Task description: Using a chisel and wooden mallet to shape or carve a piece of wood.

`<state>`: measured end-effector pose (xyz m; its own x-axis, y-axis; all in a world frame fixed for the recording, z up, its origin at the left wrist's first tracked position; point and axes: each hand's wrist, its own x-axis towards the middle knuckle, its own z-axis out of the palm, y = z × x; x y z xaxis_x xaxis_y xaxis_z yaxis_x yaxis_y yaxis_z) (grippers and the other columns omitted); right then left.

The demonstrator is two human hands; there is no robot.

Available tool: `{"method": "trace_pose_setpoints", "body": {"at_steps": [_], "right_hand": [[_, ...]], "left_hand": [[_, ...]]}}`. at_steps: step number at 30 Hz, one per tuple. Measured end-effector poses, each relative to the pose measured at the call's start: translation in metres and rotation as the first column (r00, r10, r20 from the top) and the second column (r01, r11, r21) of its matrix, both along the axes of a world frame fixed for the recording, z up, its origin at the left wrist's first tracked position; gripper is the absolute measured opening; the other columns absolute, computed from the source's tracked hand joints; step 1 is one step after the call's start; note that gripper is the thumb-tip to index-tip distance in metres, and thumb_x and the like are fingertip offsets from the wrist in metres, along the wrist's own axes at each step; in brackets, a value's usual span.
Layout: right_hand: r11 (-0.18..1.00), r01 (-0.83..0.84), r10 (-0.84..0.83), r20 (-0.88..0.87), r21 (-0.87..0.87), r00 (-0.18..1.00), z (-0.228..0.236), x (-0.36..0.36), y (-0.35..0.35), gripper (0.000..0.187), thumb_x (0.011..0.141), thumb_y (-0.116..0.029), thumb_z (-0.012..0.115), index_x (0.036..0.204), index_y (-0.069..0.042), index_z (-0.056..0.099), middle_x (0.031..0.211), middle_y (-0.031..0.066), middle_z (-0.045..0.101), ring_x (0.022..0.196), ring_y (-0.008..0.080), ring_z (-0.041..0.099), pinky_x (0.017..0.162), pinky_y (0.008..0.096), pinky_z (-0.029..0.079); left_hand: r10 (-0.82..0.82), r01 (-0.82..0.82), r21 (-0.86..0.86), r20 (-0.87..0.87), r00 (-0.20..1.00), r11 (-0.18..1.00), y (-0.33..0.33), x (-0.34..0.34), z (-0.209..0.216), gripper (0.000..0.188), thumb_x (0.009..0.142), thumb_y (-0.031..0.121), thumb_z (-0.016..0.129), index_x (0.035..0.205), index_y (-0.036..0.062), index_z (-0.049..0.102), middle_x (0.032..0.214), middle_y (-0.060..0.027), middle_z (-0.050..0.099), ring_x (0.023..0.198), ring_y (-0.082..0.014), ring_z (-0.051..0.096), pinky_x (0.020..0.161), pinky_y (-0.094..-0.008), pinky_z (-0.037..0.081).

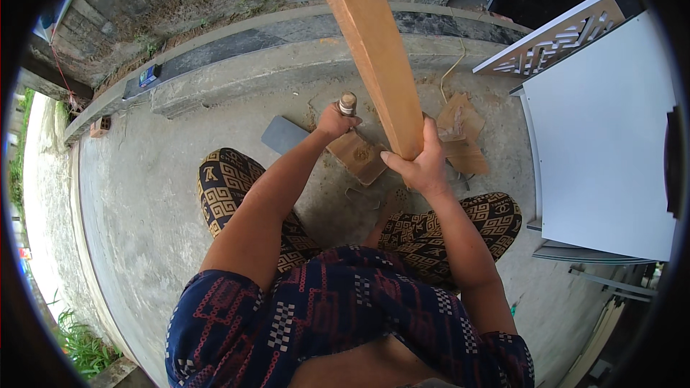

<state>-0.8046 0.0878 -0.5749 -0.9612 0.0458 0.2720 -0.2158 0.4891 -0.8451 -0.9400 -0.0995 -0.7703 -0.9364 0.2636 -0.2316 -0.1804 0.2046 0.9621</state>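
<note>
The step looks like striking: the left hand (335, 123) is wrapped around a metal-ringed handle (348, 103) and the right hand (425, 164) grips a raised, orange-brown timber (377, 65), so the next move likely calls for a square hit. On the concrete floor (144, 201) lies a brown wooden block (371, 171), its top roughly marked.

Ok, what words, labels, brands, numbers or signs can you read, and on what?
Patterned trousers: tan lettering and monograms show, left unquoted here.
Small blue box: any print is too small to read.
Wooden bar in the right hand: no text visible.
Tool handle in the left hand: none readable.
</note>
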Motion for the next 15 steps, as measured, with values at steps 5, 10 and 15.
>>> {"method": "trace_pose_setpoints", "body": {"at_steps": [5,10,15], "right_hand": [[0.956,-0.069,-0.015,0.281,0.286,0.960,-0.018,0.001,0.008,0.067,0.063,-0.031,0.077,0.116,-0.002,0.047,0.096,0.0218,0.066,0.090,0.0390,0.066,0.076,0.0454,0.052],[0.936,-0.149,-0.002,0.429,0.319,0.903,-0.013,-0.003,0.008,0.067,0.061,-0.033,0.077,0.113,-0.002,0.048,0.094,0.0226,0.066,0.089,0.0405,0.066,0.075,0.0469,0.052],[0.993,-0.051,0.036,0.130,0.109,0.991,0.004,0.001,-0.007,0.066,0.062,-0.032,0.077,0.113,-0.003,0.048,0.094,0.0230,0.066,0.089,0.0402,0.066,0.075,0.0467,0.052]], "left_hand": [[-0.017,0.013,0.095,0.046,0.999,0.995,0.003,-0.002,-0.002,0.020,0.074,0.003,0.077,0.092,0.0063,0.068,0.077,-0.0004,0.068,0.063,-0.0113,0.061,0.057,-0.0294,0.052],[-0.047,0.047,0.066,0.004,0.999,0.997,0.004,0.000,0.002,0.027,0.073,0.001,0.077,0.099,0.0075,0.069,0.081,0.0012,0.069,0.065,-0.0112,0.062,0.059,-0.0299,0.052],[-0.011,0.010,0.027,0.003,1.000,1.000,-0.002,-0.010,-0.019,0.028,0.073,0.000,0.077,0.099,0.0068,0.069,0.080,0.0012,0.069,0.065,-0.0122,0.062,0.059,-0.0310,0.053]]}}
